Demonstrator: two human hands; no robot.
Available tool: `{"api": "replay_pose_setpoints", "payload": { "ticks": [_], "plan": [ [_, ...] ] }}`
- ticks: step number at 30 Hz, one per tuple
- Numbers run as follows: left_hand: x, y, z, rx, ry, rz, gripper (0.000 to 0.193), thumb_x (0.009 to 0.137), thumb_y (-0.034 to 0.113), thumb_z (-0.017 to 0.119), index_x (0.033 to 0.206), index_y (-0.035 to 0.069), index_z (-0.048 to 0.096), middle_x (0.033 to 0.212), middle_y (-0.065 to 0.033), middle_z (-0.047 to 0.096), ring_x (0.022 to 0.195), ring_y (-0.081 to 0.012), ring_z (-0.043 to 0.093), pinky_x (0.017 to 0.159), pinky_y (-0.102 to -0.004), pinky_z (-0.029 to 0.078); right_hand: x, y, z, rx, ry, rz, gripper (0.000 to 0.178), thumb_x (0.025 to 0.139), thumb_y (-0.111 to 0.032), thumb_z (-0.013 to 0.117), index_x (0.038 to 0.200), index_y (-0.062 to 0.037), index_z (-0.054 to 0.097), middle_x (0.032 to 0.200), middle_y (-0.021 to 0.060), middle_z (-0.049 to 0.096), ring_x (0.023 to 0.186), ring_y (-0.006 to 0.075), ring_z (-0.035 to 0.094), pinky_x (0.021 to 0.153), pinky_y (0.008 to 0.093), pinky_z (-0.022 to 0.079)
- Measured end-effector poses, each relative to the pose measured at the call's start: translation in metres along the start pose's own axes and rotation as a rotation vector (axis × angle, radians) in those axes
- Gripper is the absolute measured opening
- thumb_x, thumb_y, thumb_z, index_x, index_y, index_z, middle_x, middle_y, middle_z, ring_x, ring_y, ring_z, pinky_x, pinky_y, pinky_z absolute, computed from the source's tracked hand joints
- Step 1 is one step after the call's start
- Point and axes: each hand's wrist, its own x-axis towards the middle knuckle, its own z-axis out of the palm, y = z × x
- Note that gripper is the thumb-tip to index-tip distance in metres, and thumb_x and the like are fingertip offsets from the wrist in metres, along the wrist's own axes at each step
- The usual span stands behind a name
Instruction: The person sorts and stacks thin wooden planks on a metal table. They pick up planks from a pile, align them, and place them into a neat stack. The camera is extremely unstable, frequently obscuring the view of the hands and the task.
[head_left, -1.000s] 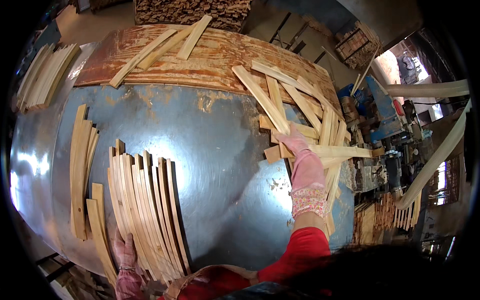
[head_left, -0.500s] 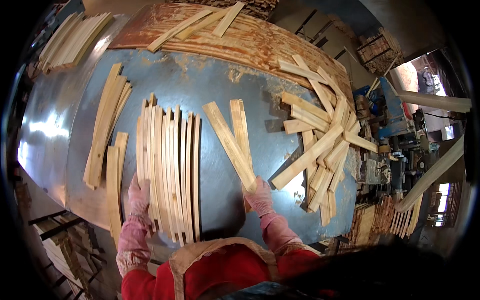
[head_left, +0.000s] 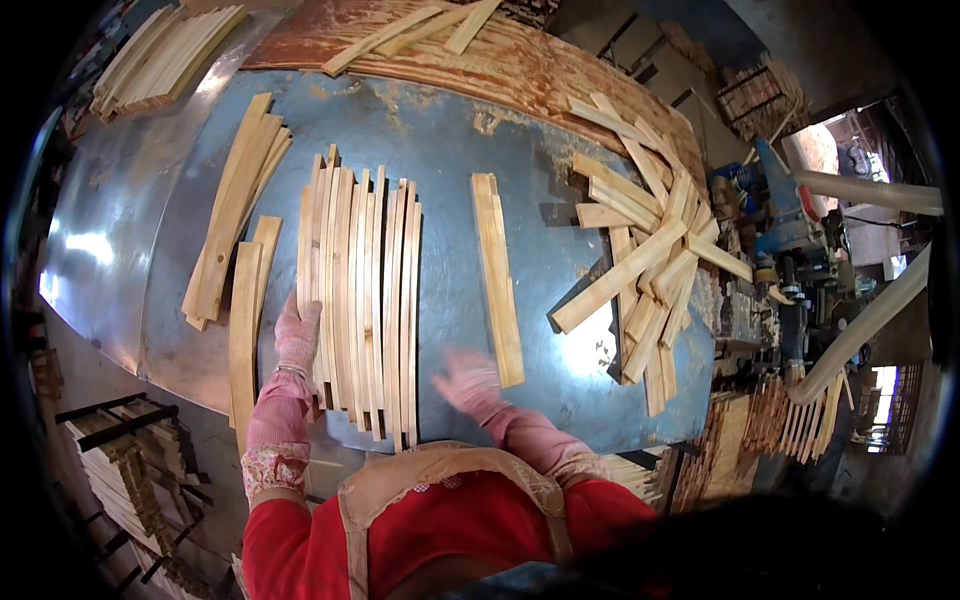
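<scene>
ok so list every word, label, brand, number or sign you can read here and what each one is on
None: no word, label, brand, number or sign can be read.
The row of wooden strips, the blue tabletop and the gloved left hand show no lettering.
The machinery at right is too small to tell.

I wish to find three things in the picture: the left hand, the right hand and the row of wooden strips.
Left hand (head_left: 297, 336), head view: back of the gloved hand.
Right hand (head_left: 468, 382), head view: middle of the blurred hand.
Row of wooden strips (head_left: 357, 285), head view: middle of the row.
</scene>
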Motion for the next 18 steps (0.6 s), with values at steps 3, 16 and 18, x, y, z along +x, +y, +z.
{"api": "replay_pose_setpoints", "payload": {
  "ticks": [3, 16, 18],
  "plan": [
    [-0.007, 0.026, -0.003, 0.113, 0.012, 0.006, 0.065, 0.098, 0.037, 0.074, 0.152, 0.004, 0.059, 0.139, -0.0238, 0.071, 0.13, -0.0379, 0.068, 0.11, -0.0451, 0.052, 0.005, 0.077, 0.01, -0.078, 0.393, 0.323, 0.088, 0.085, -0.047, 0.082, 0.157, -0.0079, 0.05, 0.141, 0.0252, 0.062, 0.132, 0.0472, 0.056, 0.116, 0.0541, 0.045],
    [0.0, 0.032, 0.009, 0.047, 0.004, 0.159, 0.065, 0.096, 0.039, 0.073, 0.15, 0.004, 0.06, 0.131, -0.0288, 0.072, 0.125, -0.0455, 0.068, 0.107, -0.0494, 0.053, 0.286, 0.103, -0.181, 0.933, 0.657, 0.155, 0.089, 0.095, -0.033, 0.079, 0.167, -0.0011, 0.035, 0.156, 0.0287, 0.057, 0.143, 0.0417, 0.058, 0.119, 0.0441, 0.045],
    [0.01, -0.002, 0.007, -0.018, -0.002, 0.178, 0.064, 0.097, 0.038, 0.073, 0.149, 0.003, 0.06, 0.131, -0.0285, 0.073, 0.124, -0.0449, 0.068, 0.106, -0.0487, 0.053, 0.314, 0.108, -0.23, 0.466, 0.643, 0.322, 0.097, 0.09, -0.04, 0.082, 0.167, -0.0057, 0.034, 0.153, 0.0231, 0.059, 0.145, 0.0402, 0.054, 0.119, 0.0489, 0.045]
  ]
}}
